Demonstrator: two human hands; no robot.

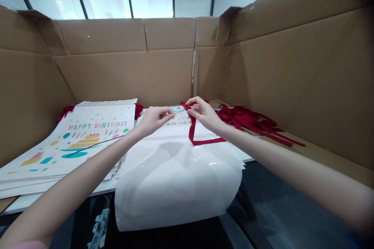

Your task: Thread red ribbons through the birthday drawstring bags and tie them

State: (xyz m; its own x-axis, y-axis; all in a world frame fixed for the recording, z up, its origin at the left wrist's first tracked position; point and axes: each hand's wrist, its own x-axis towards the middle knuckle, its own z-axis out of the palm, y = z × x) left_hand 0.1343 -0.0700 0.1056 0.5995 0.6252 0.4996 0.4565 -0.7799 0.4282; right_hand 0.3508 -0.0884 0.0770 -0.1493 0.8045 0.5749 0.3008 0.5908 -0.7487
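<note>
My left hand (158, 118) pinches one end of a thin, needle-like rod (179, 111) above a white printed sheet (172, 171). At the rod's other end, my right hand (201, 113) is closed on a red ribbon (192, 130). The ribbon hangs from those fingers, bends on the sheet and runs right, under my right forearm. Glossy and white, the sheet curves down over the table's front edge. Colourful lettering shows at its far end, partly behind my hands. A thin dark line runs from near my left forearm across the left stack.
On the left lies a stack of "HAPPY BIRTHDAY" sheets (97, 126), with red ribbon (66, 112) at its back corner. A pile of red ribbons (251, 118) lies at the right. Cardboard walls (125, 76) stand around the back and sides. A power strip (99, 227) hangs below the table.
</note>
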